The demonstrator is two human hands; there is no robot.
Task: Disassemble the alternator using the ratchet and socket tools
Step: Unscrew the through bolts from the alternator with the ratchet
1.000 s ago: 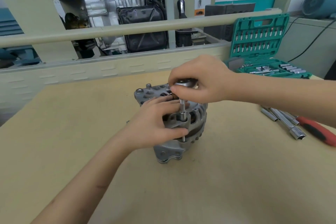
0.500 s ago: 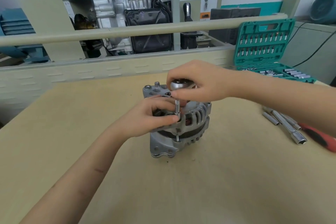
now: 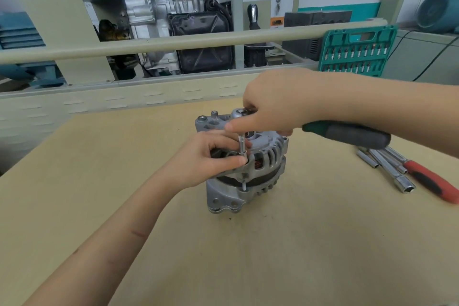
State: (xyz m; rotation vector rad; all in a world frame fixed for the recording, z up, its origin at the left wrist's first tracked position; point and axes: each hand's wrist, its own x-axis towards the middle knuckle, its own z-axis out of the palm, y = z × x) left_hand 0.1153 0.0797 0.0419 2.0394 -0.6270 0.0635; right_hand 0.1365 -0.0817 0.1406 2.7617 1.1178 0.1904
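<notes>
On the bench (image 3: 273, 256), left hand (image 3: 206, 156) should brace the alternator (image 3: 248, 169) firmly while right hand (image 3: 275, 104), gripping the ratchet (image 3: 347, 133), keeps its socket (image 3: 241, 144) square on the bolt

A tan wooden workbench (image 3: 285, 256) carries everything here. Near its middle stands a silver alternator (image 3: 250, 174), upright on its mounting lugs. Toward the right edge a cluster of long chrome sockets (image 3: 390, 169) lies flat, touching one another, with a red-and-black tool handle (image 3: 433, 181) just beside them on the outer side; at the far right corner an open green socket set case (image 3: 357, 51) sits with its lid raised, rows of bits clipped inside it.
</notes>
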